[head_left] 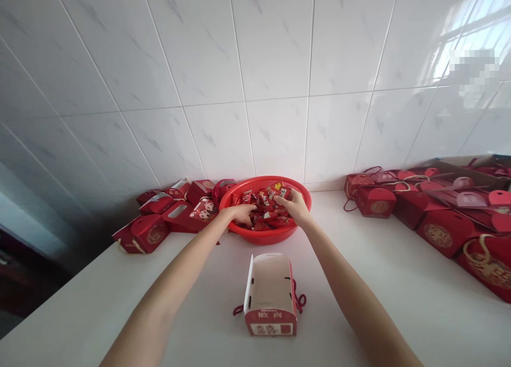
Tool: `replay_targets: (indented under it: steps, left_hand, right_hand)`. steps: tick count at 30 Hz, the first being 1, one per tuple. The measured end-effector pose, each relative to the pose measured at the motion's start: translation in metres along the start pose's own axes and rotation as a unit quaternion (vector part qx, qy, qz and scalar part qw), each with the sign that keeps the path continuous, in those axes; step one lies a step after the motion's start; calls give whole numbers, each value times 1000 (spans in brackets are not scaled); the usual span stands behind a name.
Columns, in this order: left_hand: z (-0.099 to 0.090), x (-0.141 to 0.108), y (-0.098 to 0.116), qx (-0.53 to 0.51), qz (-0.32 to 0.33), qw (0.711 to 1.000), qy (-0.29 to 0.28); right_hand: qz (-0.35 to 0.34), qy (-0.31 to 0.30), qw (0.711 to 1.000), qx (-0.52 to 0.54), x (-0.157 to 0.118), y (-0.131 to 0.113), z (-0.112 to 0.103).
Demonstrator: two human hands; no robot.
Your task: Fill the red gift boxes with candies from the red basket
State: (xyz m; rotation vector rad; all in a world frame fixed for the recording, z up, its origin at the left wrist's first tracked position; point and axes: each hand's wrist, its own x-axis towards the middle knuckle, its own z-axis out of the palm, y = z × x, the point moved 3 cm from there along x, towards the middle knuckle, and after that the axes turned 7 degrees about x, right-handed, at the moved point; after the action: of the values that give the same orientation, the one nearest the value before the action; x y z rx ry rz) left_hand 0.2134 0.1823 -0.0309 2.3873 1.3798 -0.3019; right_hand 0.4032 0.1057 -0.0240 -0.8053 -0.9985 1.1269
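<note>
Both my hands reach into a red plastic basket (265, 238) heaped with red wrapped candies (263, 201). On its left side, my left hand (242, 214) has its thumb and fingers apart among the candies; its fingertips are partly hidden. My right hand (295, 204) is at the basket's right side, with thumb and fingers closed about a red candy wrapper. Nearer to me, between my forearms, stands an open red gift box (271, 315) with a pale inside and dark red cords at its sides. The inside of this box shows nothing in it.
Several red gift boxes (147, 234) with cords lie left of the basket. A larger group of red boxes (443, 231) fills the right side, with a cardboard carton (459, 167) behind. All stand on a white tabletop (191, 314) against a tiled wall (275, 132).
</note>
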Motion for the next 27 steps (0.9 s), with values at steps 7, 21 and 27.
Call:
replay_targets:
  steps: [7,21,27]
  left_hand:
    - [-3,-3,2,-11,3,1000,27]
    - [1,2,2,-1,24,998,56]
    - [-4,2,0,-36,38,992,113]
  right_hand:
    - [-3,0,1000,-13,-1,-2,0]
    - [-5,-1,1000,-10,-2,-3,1]
    - [-5,4,1000,-8,-3,-4,1]
